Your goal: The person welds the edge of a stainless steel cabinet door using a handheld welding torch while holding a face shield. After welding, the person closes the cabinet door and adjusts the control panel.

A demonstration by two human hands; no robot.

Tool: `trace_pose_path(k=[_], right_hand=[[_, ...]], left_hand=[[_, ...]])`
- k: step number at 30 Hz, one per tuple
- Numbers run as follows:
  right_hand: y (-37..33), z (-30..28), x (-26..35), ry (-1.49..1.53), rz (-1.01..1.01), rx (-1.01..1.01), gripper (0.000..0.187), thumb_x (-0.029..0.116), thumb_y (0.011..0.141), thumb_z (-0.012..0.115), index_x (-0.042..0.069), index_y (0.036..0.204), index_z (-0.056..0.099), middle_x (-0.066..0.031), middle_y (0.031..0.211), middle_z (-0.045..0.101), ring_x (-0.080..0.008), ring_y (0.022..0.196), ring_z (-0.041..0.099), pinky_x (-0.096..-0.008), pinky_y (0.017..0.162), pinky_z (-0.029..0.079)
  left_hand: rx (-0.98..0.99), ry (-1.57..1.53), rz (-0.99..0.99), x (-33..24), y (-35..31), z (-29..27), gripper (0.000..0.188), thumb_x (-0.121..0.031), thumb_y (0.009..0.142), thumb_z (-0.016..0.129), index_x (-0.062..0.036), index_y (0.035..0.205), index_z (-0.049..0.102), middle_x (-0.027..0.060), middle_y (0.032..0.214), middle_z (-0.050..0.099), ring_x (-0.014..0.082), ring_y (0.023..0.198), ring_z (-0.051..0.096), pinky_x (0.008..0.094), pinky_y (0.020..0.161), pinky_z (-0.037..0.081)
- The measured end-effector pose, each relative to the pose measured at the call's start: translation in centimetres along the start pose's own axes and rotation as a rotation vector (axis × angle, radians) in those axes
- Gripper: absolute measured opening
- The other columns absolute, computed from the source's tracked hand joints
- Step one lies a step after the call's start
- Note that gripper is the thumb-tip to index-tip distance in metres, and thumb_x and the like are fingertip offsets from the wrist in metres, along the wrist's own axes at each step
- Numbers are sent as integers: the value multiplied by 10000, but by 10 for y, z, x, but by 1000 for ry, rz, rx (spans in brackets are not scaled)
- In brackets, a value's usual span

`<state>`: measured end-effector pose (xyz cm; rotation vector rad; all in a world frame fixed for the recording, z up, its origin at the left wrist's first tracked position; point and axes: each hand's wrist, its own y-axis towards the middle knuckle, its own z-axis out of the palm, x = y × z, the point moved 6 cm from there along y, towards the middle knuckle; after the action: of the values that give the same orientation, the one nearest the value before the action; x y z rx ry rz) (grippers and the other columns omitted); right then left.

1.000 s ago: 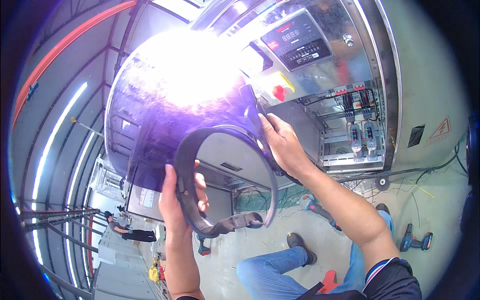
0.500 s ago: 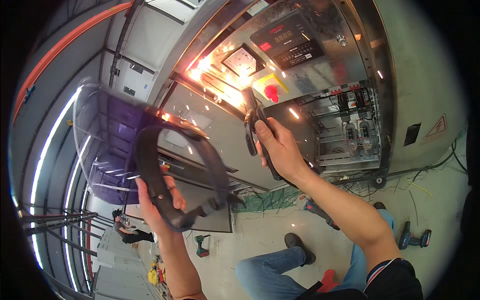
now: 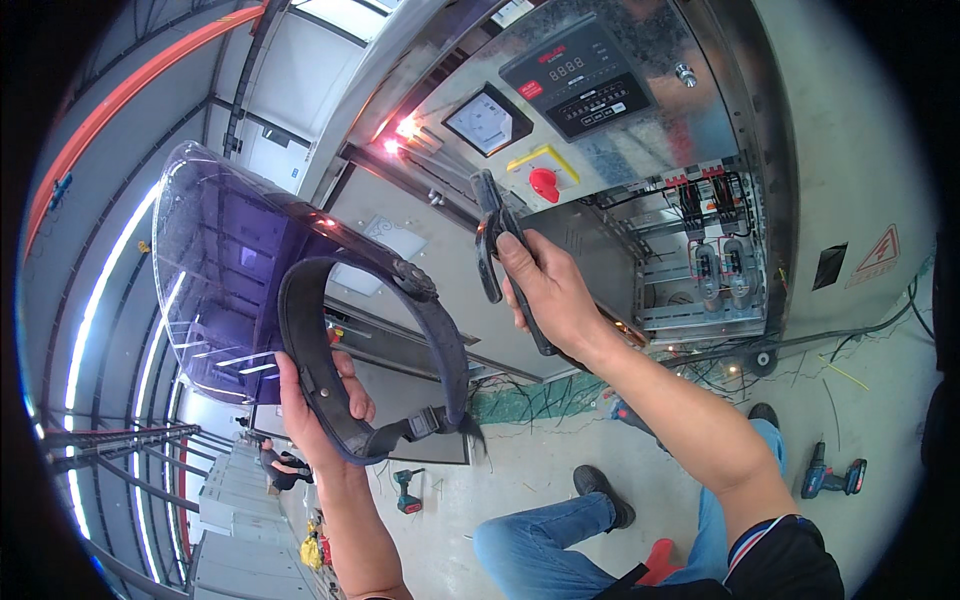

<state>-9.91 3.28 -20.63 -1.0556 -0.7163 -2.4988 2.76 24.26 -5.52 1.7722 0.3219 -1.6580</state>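
Observation:
My left hand (image 3: 318,410) grips the headband of a purple-tinted face shield (image 3: 222,255) with a clear outer edge. The shield is held up to the left of a metal electrical cabinet (image 3: 650,140). My right hand (image 3: 555,295) is wrapped round a black welding electrode holder (image 3: 489,225), its tip raised near the cabinet's front panel. At the panel's left edge a spot glows orange and pink (image 3: 403,135). Beside the holder's tip are an analog meter (image 3: 487,120) and a red rotary switch (image 3: 544,183) on a yellow plate. A black digital controller (image 3: 575,75) sits above them.
An open compartment (image 3: 705,260) shows wiring and components. Loose cables (image 3: 520,395) lie along the cabinet's foot. Cordless drills rest on the floor, one at the right (image 3: 832,472), another near my left forearm (image 3: 407,490). Another person (image 3: 283,466) is far off at the left.
The bright arc and flying sparks at the panel have died down to a small glow. The electrode holder's tip has shifted slightly left and up. The face shield has moved slightly.

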Motion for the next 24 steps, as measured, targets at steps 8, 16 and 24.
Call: trace_pose_path(k=[8,16,24], right_hand=[[-1,8,-4,-8,46,42,476,513,1078,527,43,1029,588,-1,700,536,-76,531,516,-245,501,437],[-6,3,-2,55,64,38,393,400,1090,549,16,1107,634,-20,830,607,-78,761,549,-262,707,474],[-6,-1,-1,77,0,29,455,504,1074,537,52,1097,583,-12,772,567,-84,583,537,-249,548,471]], left_hand=[[-35,97,-68,0,-7,16,588,-503,1115,365,21,1291,565,74,812,610,132,446,512,273,403,428],[126,197,-232,19,-1,45,596,-492,1126,331,24,1274,591,95,794,651,157,469,565,295,444,467],[137,26,-160,13,5,39,624,-538,1118,320,6,1320,550,89,840,651,178,462,550,314,425,468]])
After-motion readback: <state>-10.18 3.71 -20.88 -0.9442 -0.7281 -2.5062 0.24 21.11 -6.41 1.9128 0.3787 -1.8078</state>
